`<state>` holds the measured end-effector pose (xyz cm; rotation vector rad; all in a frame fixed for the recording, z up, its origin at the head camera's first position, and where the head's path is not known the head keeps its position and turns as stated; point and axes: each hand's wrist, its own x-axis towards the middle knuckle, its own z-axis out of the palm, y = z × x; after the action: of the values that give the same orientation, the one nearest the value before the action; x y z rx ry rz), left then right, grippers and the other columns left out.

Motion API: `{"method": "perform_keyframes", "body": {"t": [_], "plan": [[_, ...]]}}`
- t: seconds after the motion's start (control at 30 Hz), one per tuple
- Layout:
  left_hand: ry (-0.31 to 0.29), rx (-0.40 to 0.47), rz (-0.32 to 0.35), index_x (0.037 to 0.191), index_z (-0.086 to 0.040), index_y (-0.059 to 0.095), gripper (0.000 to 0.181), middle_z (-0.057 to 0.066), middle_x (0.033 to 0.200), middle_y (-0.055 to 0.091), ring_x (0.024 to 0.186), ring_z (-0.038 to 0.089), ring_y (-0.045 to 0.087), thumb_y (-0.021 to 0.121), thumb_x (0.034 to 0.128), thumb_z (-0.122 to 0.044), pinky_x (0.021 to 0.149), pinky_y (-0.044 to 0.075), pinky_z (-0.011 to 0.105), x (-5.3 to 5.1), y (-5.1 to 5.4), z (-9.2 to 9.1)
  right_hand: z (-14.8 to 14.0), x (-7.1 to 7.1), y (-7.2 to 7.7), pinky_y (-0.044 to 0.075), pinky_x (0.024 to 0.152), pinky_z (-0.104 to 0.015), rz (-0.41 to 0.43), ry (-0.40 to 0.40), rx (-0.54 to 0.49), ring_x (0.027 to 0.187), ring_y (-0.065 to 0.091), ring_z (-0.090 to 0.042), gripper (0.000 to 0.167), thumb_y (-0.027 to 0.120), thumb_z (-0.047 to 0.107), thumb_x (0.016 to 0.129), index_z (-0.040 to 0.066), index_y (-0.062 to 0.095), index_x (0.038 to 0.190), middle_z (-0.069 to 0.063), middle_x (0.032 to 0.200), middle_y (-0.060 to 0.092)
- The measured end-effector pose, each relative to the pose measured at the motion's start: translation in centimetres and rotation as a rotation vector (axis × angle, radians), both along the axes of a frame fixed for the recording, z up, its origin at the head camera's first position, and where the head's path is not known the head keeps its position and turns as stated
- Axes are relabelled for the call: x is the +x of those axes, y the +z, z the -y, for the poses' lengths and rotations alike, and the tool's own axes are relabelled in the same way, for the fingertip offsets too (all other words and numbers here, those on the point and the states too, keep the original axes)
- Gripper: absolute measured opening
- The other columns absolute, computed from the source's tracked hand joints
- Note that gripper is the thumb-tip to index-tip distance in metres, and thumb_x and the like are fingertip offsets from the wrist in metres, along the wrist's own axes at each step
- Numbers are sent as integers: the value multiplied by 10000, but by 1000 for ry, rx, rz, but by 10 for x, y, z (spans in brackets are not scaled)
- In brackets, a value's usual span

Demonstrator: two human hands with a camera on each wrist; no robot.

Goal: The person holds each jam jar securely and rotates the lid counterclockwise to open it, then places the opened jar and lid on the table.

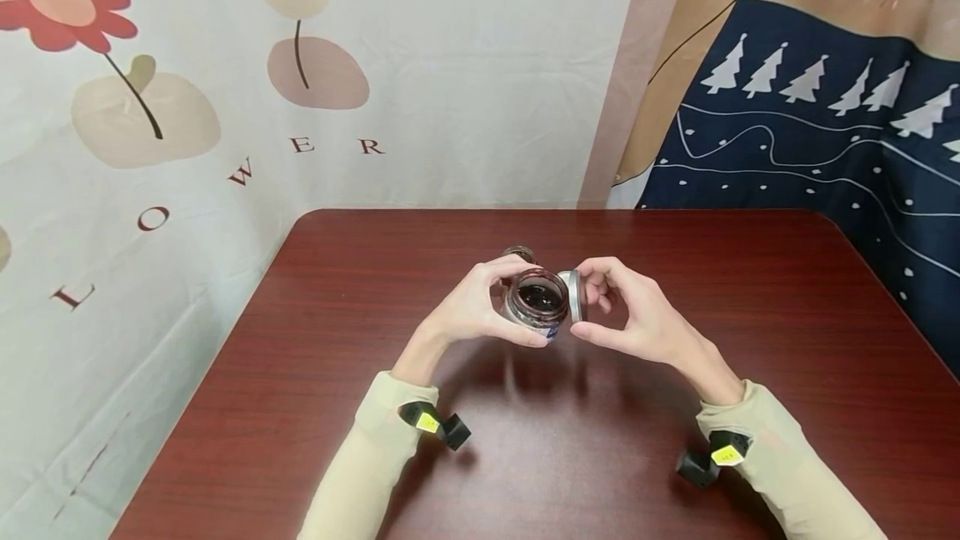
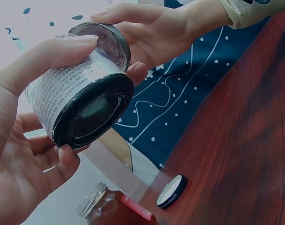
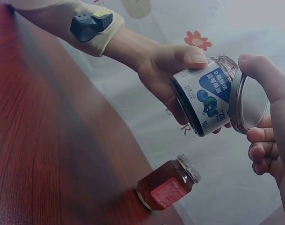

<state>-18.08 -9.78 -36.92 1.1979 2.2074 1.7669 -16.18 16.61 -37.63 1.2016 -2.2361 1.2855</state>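
My left hand (image 1: 468,307) grips a jam jar (image 1: 538,297) round its side, above the table. The jar is uncapped and tilted, with dark contents. Blueberries are pictured on its white and blue label, seen in the right wrist view. Pinched by its edge between thumb and fingers of my right hand (image 1: 637,315) is a round silver lid (image 1: 575,297). It stands nearly on edge right beside the jar's mouth, its inner face (image 3: 254,103) partly showing in the right wrist view. Whether lid and rim touch, I cannot tell.
Behind my left hand a second glass jar (image 3: 165,185) with amber-brown contents and a red label stands on the dark red table (image 1: 315,357). Another lid (image 2: 172,191) lies on the table near it. Printed cloths (image 1: 465,107) hang beyond the far edge.
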Motion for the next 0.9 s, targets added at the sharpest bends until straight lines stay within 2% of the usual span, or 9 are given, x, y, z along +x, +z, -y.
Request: {"method": "perform_keyframes", "body": {"t": [0.27, 0.57, 0.9], "plan": [[38, -29, 22, 1217, -63, 689, 697, 34, 1075, 652, 1005, 193, 605, 977, 582, -63, 898, 515, 333, 2, -2, 4, 2, 0, -1, 435, 627, -229, 1, 3, -1, 742, 507, -92, 619, 863, 78, 722, 87, 548, 1254, 48, 894, 550], [29, -13, 67, 1227, -68, 681, 697, 33, 1101, 663, 965, 211, 650, 963, 591, -28, 835, 559, 351, 2, -6, 8, 2, 2, -6, 442, 643, -246, -2, 3, 2, 737, 514, -86, 616, 870, 103, 720, 82, 552, 1247, 50, 893, 559], [52, -3, 113, 1252, -74, 670, 711, 45, 1128, 668, 965, 250, 673, 954, 602, -20, 849, 563, 387, 2, -7, 9, -1, 1, -12, 456, 637, -245, 16, 13, -4, 741, 531, -88, 626, 867, 72, 711, 66, 548, 1249, 30, 904, 573]]}}
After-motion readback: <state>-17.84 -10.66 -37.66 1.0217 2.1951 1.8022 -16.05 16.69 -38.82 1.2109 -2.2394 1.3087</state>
